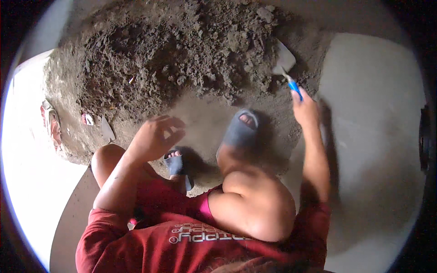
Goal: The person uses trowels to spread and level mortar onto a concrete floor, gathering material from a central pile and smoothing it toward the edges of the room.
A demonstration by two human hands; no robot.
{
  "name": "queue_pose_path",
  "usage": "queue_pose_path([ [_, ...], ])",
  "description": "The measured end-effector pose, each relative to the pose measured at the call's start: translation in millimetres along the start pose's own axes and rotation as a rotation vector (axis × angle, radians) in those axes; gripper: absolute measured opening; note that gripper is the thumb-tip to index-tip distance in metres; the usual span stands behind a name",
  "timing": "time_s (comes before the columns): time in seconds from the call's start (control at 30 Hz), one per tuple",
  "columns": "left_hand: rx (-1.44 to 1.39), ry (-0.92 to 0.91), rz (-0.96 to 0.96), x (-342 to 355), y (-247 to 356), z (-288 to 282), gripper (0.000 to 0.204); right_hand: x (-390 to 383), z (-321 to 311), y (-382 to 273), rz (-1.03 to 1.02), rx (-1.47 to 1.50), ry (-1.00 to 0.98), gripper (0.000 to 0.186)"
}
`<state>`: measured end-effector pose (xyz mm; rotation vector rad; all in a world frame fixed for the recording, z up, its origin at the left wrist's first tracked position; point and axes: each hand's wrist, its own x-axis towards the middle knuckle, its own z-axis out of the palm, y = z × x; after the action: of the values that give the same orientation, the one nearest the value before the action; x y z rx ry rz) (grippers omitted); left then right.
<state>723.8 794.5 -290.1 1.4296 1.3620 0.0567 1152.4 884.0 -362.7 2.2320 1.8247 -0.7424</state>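
Observation:
My right hand [306, 108] is closed round the blue handle of a trowel [285, 59]. The trowel's pale, flat blade rests at the right edge of a heap of dark, crumbly soil [173, 50], with its tip partly in the loose clods. Held over my left knee, my left hand [157, 136] is empty, its fingers loosely curled and apart. It touches neither the soil nor the ground.
A smooth grey wall or slab [373, 127] rises along the right. At left lie a crumpled wrapper [52, 125], a small red-and-white scrap [88, 119] and a flat pointed grey piece [107, 129]. My feet, in grey slippers [240, 129], stand just before the heap.

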Motion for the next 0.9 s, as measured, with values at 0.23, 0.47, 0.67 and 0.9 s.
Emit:
queue_pose_path([
  [0.23,-0.057,-0.020,0.043,5.5,16.5,-3.3,0.023,-22.1,3.0,3.0,-0.015,0.000,-0.056,0.043],
  [0.47,-0.076,-0.110,0.108,1.7,-6.0,1.1,0.028,29.0,12.3,-58.7,-0.029,0.015,-0.039,0.040],
  [0.67,-0.032,-0.057,0.208,1.4,-1.0,-7.4,0.027,15.2,41.6,-37.6,-0.053,0.074,0.034,0.045],
  [0.9,-0.003,-0.062,0.076,-9.8,-12.1,-8.7,0.027,29.0,1.4,-28.2,-0.204,0.010,0.044,0.041],
])
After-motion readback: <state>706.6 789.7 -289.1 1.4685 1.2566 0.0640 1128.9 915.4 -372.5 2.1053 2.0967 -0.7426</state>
